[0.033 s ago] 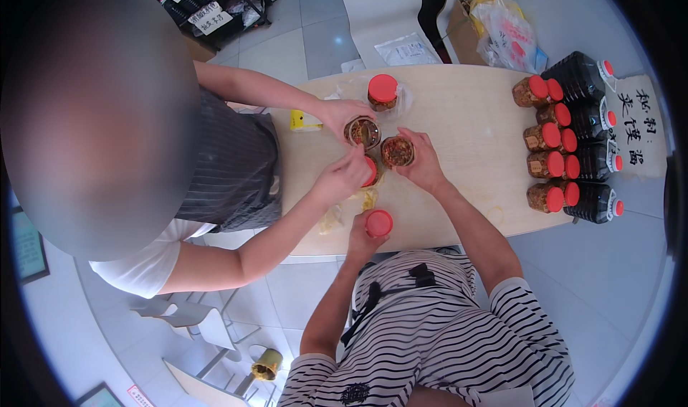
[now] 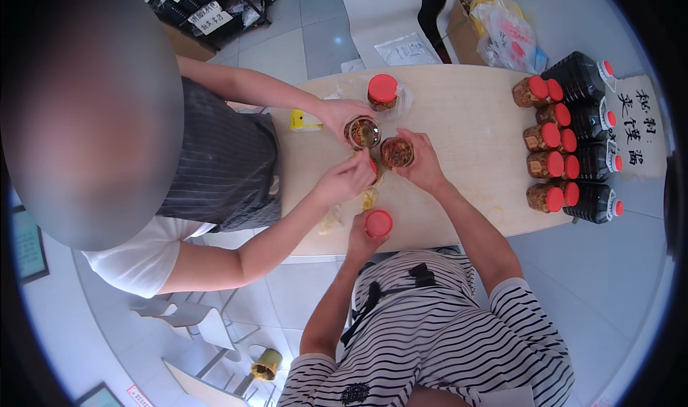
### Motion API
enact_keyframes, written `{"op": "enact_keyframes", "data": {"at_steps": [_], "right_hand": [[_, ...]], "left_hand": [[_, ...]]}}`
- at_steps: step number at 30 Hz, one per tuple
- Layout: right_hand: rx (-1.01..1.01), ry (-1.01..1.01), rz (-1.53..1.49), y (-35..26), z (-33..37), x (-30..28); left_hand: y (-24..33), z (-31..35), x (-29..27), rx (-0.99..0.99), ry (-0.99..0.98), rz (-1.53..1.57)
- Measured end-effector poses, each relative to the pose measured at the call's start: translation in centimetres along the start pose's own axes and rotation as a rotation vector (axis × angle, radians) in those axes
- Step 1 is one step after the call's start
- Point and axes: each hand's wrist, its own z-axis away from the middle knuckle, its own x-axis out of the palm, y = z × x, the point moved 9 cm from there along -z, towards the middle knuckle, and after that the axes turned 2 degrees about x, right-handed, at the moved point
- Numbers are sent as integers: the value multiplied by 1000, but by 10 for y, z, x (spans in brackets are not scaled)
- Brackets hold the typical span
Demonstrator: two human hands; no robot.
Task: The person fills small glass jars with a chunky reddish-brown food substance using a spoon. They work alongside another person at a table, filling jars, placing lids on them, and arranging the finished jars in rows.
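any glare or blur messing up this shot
All in the head view: a bright glare spot on the floor, heavy blur over the co-worker's head, black corners; the open jar in the right hand reads fairly clearly.

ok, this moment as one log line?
left hand: holds red lid | right hand: holds open jar | co-worker's hand: holds another jar

Co-worker's head [image 2: 93, 113] shifted left; lower of their hands [image 2: 347, 177] covers more red lid [image 2: 373, 169].
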Motion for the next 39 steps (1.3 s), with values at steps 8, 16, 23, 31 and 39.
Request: {"op": "enact_keyframes", "data": {"at_steps": [8,16,23,31,39], "right_hand": [[-15,40,40,-5,14,-4],[-108,121,48,-15,19,-12],[-86,133,8,-16,22,-11],[-44,103,30,-17,21,-10],[-79,132,29,-20,21,-10]], "left_hand": [[8,-1,-3,7,17,86],[8,-2,-4,48,27,94],[13,0,-7,25,27,143],[11,1,-7,21,-5,145],[21,2,-9,10,-4,136]]}}
